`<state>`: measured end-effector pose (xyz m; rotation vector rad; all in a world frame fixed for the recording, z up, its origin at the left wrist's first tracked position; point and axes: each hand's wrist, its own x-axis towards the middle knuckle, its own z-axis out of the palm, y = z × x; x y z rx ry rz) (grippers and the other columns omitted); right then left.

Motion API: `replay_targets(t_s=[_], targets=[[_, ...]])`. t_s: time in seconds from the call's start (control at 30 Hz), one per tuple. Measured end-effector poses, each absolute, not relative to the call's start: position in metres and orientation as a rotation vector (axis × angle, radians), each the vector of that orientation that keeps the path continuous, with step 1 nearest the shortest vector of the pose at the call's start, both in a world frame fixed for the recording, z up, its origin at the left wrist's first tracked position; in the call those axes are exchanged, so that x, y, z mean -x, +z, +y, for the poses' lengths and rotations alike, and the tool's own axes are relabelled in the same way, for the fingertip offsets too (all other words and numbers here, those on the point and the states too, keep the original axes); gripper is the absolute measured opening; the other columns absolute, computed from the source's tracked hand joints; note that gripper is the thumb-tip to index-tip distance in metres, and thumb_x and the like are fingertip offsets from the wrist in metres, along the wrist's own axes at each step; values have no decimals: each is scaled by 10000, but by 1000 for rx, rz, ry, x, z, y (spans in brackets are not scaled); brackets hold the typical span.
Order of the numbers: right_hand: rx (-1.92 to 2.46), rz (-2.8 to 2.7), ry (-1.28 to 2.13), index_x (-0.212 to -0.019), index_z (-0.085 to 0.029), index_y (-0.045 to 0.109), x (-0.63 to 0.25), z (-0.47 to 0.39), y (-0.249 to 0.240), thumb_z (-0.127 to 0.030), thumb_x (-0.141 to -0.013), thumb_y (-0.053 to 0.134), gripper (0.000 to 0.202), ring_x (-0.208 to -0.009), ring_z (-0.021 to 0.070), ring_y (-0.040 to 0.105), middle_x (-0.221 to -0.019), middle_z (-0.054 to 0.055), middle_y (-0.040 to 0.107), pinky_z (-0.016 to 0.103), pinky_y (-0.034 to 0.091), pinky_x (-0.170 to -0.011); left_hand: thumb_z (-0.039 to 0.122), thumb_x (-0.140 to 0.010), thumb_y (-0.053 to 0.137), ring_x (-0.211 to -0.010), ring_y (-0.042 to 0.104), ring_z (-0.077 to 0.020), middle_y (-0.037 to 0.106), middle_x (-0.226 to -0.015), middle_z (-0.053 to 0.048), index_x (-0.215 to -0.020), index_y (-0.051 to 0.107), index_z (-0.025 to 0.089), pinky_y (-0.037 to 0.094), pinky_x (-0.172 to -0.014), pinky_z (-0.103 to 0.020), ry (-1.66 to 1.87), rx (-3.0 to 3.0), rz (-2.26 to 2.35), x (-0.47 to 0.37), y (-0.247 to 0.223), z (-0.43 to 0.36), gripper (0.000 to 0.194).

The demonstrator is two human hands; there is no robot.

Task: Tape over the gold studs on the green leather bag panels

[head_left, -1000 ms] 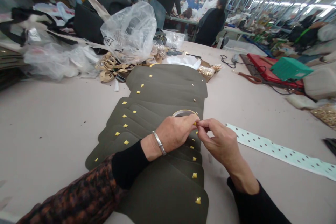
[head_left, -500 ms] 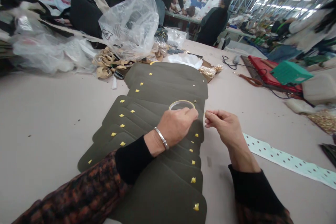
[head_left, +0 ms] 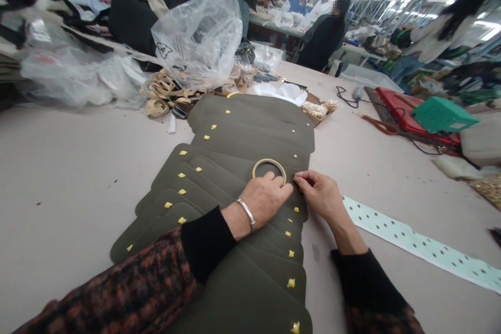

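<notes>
Dark olive fabric pieces (head_left: 235, 266) lie overlapped in a stepped stack, with small yellow tape bits (head_left: 291, 253) along both sides. Over the middle of the stack, my left hand (head_left: 263, 199) is closed on a roll of yellow tape (head_left: 269, 160), whose ring shows beyond the fingers. My right hand (head_left: 321, 193) is at the right edge of the stack, thumb and forefinger pinched together. A scrap of yellow tape (head_left: 295, 178) shows at those fingertips, against the fabric. A small metal piece (head_left: 295, 156) sits on the fabric just beyond.
A mint strip with dark dots (head_left: 391, 232) lies on the table (head_left: 58, 182) to the right. Clear plastic bags (head_left: 199, 42) and coiled beige straps (head_left: 158, 94) are heaped behind left. A green box (head_left: 444, 114) rests on a red item at right. Two people (head_left: 324, 36) are beyond.
My right hand has moved left from beside the fabric onto its edge. The tape roll has tipped so its ring shows rounder. The view has shifted slightly.
</notes>
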<state>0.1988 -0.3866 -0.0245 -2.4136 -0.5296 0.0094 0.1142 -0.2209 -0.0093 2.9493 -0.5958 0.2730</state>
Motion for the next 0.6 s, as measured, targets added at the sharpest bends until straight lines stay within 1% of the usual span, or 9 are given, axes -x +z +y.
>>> replay_targets(t_s=[0.1,0.17,0.23,0.27,0.33,0.43,0.5,0.6], targets=[[2510,-620,-79,-842,-211,696,-197,-383,-23,-303,-826,517,202,-634,170,627,-751,32,716,293,451,-622,148,-937,429,-833,529,-214,587,-868,-58,-907,556,167,475,-624,-302,269,-2950,-593,-114,-9,-220,132],[2569,-616,-125,-933,-216,676,-195,-384,-23,-326,-827,539,206,-586,178,613,-662,16,684,294,433,-591,141,-935,428,-830,531,-216,587,-871,-55,-917,557,167,477,-624,-307,267,-2952,-592,-113,-10,-219,134],[2577,-554,-175,-1041,-203,634,-194,-389,-23,-382,-829,567,285,-548,182,598,-593,-6,645,292,424,-566,137,-936,422,-828,532,-215,587,-878,-53,-926,557,168,477,-624,-307,266,-2954,-586,-113,-10,-218,139],[2551,-528,-213,-1064,-194,618,-193,-392,-23,-405,-833,573,316,-545,179,597,-593,-9,640,290,429,-564,139,-938,420,-828,532,-213,587,-882,-53,-928,557,170,476,-626,-305,267,-2954,-583,-113,-10,-218,141],[2468,-573,-317,-1011,-187,626,-191,-397,-23,-402,-855,556,274,-593,167,612,-679,13,669,286,458,-600,148,-941,421,-829,531,-209,588,-887,-53,-924,557,173,474,-636,-301,268,-2953,-580,-113,-12,-217,139],[2430,-901,-423,-903,-187,650,-189,-401,-23,-287,-898,492,187,-738,170,635,-837,56,689,291,485,-713,160,-943,425,-837,530,-205,592,-901,-48,-930,559,181,474,-660,-301,280,-2941,-556,-114,-14,-216,136],[2494,-1088,-410,-896,-178,657,-189,-398,-24,-225,-903,457,205,-788,185,637,-855,74,683,302,489,-748,174,-949,420,-847,529,-200,597,-918,-42,-942,559,189,472,-670,-295,286,-2919,-517,-116,-16,-215,141],[2640,-1076,-342,-911,-164,671,-192,-388,-25,-199,-893,446,229,-780,199,646,-859,91,691,313,490,-749,197,-963,399,-884,525,-191,601,-950,-39,-976,553,196,472,-709,-283,300,-2865,-427,-118,-16,-210,155]])
